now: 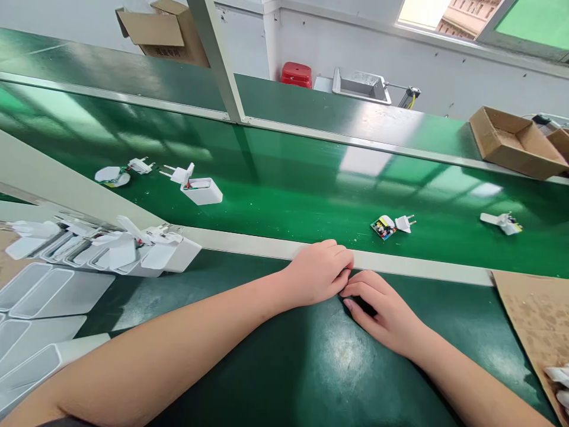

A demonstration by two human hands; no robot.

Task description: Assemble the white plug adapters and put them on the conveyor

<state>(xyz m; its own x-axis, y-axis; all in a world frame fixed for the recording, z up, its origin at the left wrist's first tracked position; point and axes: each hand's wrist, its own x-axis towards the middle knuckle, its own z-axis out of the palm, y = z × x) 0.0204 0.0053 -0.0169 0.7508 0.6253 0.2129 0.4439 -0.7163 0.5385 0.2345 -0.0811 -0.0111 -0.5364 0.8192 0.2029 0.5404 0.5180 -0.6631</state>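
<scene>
My left hand [322,271] rests on the near edge of the conveyor, its fingers curled closed, with no object showing in it. Against its fingertips lie the fingers of my right hand [384,311], loosely bent, with a gap between thumb and fingers and nothing seen there. Just beyond on the green belt [284,207] is a small circuit board [383,228] wired to a white two-pin plug [405,223]. Farther right sits another plug with its board [507,223]. An open white charger housing [202,191] with a plug attached lies on the belt's left part.
White housings [62,293] stand in rows at left, several with plugs on top. Another plug and board [112,176] lie near the slanted post. A cardboard sheet [533,314] covers the right side. Cartons [518,142] and a metal upright [217,59] stand at the back.
</scene>
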